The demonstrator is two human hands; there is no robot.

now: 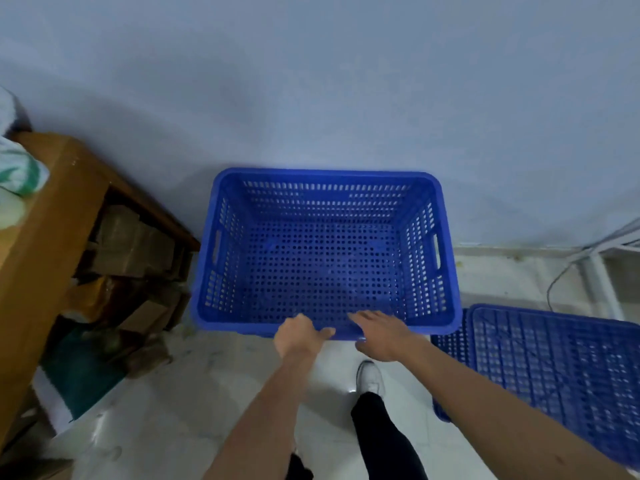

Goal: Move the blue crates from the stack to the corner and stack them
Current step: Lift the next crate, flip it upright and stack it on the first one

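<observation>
An open blue perforated crate (322, 251) stands upright against the pale wall, its mouth facing up, nothing inside. My left hand (299, 336) grips its near rim, fingers curled over the edge and thumb along the rim. My right hand (377, 336) lies on the same rim just to the right, fingers straight and reaching into the crate. A second blue crate (557, 379) sits upside down on the floor at the right, its ribbed base showing.
A wooden shelf unit (52, 244) crammed with cardboard boxes stands at the left, close to the crate. White metal frame legs (595, 275) and a cable are at the far right. My leg and white shoe (370, 375) stand on the glossy white floor below the crate.
</observation>
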